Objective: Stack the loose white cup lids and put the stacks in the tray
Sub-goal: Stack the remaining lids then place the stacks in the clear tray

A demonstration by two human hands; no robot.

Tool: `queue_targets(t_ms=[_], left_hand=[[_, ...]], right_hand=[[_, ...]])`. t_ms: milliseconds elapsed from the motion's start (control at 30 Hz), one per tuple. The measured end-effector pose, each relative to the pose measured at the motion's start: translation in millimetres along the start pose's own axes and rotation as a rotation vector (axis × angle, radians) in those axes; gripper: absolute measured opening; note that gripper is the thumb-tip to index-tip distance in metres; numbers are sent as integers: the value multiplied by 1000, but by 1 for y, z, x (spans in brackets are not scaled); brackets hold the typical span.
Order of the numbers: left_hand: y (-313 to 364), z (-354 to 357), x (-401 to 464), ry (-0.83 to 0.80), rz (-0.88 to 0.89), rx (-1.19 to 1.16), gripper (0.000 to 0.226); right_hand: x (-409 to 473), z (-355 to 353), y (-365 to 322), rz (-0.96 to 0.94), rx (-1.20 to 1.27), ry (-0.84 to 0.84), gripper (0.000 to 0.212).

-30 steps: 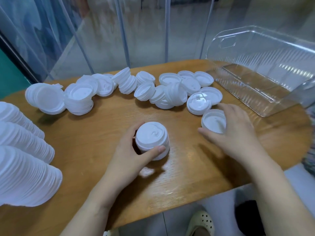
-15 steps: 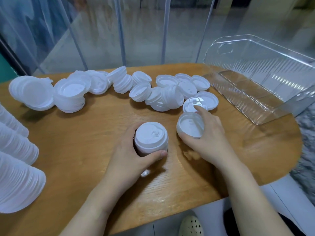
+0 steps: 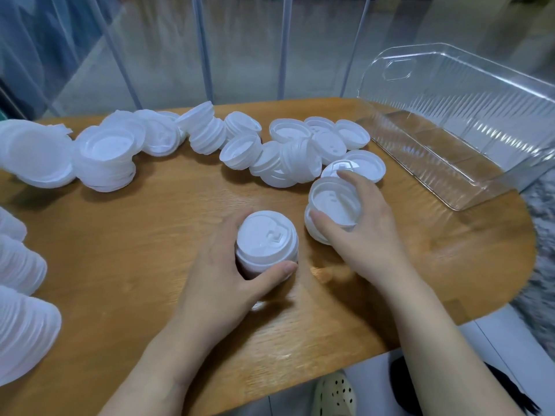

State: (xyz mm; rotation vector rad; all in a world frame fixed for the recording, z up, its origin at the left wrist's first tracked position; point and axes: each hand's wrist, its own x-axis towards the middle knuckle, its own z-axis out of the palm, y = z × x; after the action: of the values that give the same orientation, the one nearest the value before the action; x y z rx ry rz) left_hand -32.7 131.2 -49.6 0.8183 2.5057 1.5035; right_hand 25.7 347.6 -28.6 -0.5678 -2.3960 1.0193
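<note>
now left hand (image 3: 222, 271) grips short white lid stack (image 3: 266, 246), dome up.

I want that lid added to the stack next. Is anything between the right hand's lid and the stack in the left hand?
Nothing visible: only bare table separates the lid from the stack.

So the wooden table (image 3: 150, 295) is the anchor here, warm brown with visible grain and a rounded right end. Right behind its far edge there's a glass wall (image 3: 240, 40) with thin pale metal bars (image 3: 204, 49) running up it. Below its near edge is light floor (image 3: 510, 340), and off its right end a grey fuzzy rug (image 3: 543, 235). Soft, even lighting.
</note>
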Motion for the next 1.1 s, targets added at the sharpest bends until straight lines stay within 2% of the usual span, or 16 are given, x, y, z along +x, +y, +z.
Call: queue_targets(t_ms=[367, 500, 633, 700, 800, 967, 1100], left_hand=[[-1, -2, -2, 0, 52, 54, 83], [-3, -2, -2, -3, 36, 69, 87], [-2, -2, -2, 5, 26, 74, 87], [-1, -2, -2, 3, 27, 71, 85], [1, -2, -2, 3, 20, 55, 82], [6, -2, -2, 12, 20, 11, 70], [8, -2, -2, -1, 13, -36, 71]], right_hand=[[-2, 3, -6, -3, -22, -31, 84], [-2, 3, -4, -19, 21, 6, 86], [-2, -1, -7, -36, 152, 64, 78], [-2, -4, -11, -42, 232, 73, 67], [-8, -7, -21, -4, 475, 48, 59], [-23, 7, -36, -30, 779, -59, 72], [-30, 23, -42, -48, 803, -122, 81]])
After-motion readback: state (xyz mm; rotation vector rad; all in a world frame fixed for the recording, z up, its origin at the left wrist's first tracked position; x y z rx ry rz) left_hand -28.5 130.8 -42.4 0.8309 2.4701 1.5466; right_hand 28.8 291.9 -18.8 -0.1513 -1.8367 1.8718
